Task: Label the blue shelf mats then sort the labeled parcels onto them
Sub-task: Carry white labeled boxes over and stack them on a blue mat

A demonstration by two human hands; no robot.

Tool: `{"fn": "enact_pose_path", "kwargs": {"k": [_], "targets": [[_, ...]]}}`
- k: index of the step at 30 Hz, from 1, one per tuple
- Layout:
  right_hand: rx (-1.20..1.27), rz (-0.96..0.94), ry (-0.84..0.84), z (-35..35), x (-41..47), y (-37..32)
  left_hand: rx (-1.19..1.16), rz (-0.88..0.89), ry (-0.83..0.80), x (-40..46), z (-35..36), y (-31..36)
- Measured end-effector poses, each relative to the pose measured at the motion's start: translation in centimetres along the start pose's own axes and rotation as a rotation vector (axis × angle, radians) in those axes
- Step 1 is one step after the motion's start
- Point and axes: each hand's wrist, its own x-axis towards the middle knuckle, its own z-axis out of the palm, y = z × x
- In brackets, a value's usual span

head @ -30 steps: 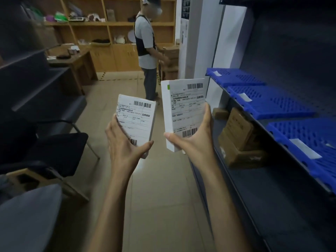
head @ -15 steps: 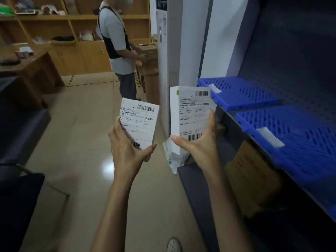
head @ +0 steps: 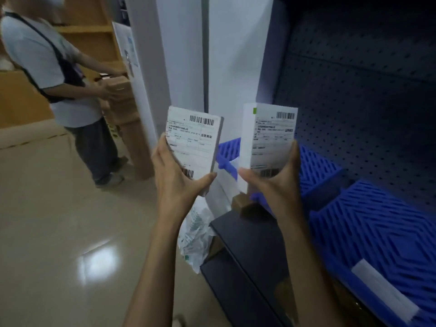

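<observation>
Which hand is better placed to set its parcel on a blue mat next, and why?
Probably the right hand. Its parcel is held up directly in front of the blue mats on the shelf, while the left hand and its parcel are over the floor, farther from them.

your left hand (head: 174,182) and right hand (head: 276,190) are both full with a white parcel each. right of them the near blue mat (head: 377,237) has bare room on top. the white pillar (head: 188,67) blocks straight ahead. a person (head: 59,86) stands on the left, with open floor (head: 59,220) near you.
</observation>
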Motion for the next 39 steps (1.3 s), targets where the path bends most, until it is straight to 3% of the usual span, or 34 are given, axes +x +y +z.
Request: {"fn": "enact_pose_path", "kwargs": {"k": [9,17,21,28,39], "targets": [[-0.19,0.181,0.36,0.4,11.4,2.8,-0.093,0.266,-0.393,13.0,12.3,-0.7],[-0.591,0.42,0.585,-0.4,12.8,5.2,-0.007,0.382,-0.633,17.3,19.1,-2.4],[-0.777,0.568,0.53,0.4,11.7,6.2,0.049,0.412,-0.737,17.9,21.6,-3.2],[-0.883,0.73,0.442,1.9,10.3,7.5,0.255,0.467,-0.902,17.5,23.6,-4.1],[-0.952,0.818,0.39,2.8,12.5,7.1,0.365,0.468,-0.988,17.6,24.3,-3.7]]}}
